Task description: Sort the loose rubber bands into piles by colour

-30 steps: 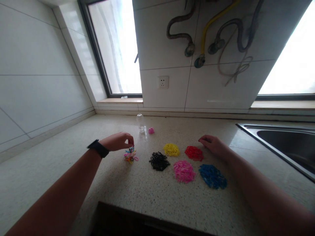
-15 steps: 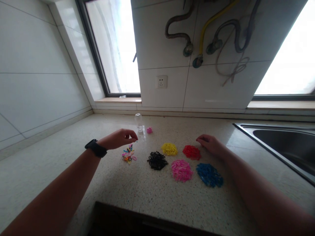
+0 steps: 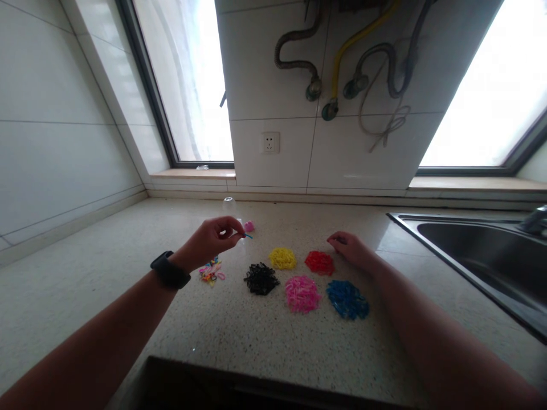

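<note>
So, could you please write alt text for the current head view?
The left hand pinches a small blue strip above a speckled countertop bearing a mixed pile, black pile, yellow pile, red pile, pink pile and blue pile; the right hand is near the red pile.

Five single-coloured piles are counted, with one mixed-coloured pile to their left; two hands, one held blue piece, two windows, one sink at right and one wall socket are seen.

A black watch with a wide strap circles the left wrist
</note>
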The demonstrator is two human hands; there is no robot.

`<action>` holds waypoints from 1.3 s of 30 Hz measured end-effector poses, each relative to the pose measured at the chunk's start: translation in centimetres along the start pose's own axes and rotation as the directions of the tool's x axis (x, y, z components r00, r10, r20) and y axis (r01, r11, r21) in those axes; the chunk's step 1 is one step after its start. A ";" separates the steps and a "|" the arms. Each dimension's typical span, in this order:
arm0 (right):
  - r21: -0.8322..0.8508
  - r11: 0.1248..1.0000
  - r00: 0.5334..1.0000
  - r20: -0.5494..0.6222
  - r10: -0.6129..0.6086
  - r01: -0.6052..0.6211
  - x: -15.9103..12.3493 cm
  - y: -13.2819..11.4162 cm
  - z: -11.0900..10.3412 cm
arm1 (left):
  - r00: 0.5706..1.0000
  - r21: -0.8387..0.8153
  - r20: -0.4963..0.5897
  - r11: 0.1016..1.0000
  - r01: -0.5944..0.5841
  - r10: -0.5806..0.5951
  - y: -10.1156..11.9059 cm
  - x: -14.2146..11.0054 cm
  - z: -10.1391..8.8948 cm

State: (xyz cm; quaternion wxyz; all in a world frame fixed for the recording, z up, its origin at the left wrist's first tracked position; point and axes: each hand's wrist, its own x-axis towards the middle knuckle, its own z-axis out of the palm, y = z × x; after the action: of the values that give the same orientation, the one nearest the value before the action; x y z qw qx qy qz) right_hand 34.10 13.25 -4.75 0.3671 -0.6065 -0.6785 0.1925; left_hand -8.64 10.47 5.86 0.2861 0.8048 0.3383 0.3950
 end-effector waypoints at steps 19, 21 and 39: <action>-0.002 1.000 1.000 0.011 0.000 0.000 0.2 0.1 0.3 | 0.955 -0.660 0.160 0.692 0.291 -0.249 4.7 -1.6 11.3; -0.012 1.000 1.000 0.013 -0.005 0.005 0.1 0.0 0.3 | 0.947 -0.673 0.182 0.669 0.316 -0.264 5.1 -1.4 12.2; 0.150 0.987 0.996 -0.082 -0.042 0.054 -0.6 -1.8 0.5 | 0.975 -0.659 -0.108 0.749 0.075 -0.193 3.2 4.1 15.5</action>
State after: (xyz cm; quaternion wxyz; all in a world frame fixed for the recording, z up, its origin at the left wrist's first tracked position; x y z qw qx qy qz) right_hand 32.45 12.44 -3.94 0.4432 -0.5673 -0.6613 0.2107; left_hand 7.11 8.66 1.91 0.5455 0.5921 0.2601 0.5331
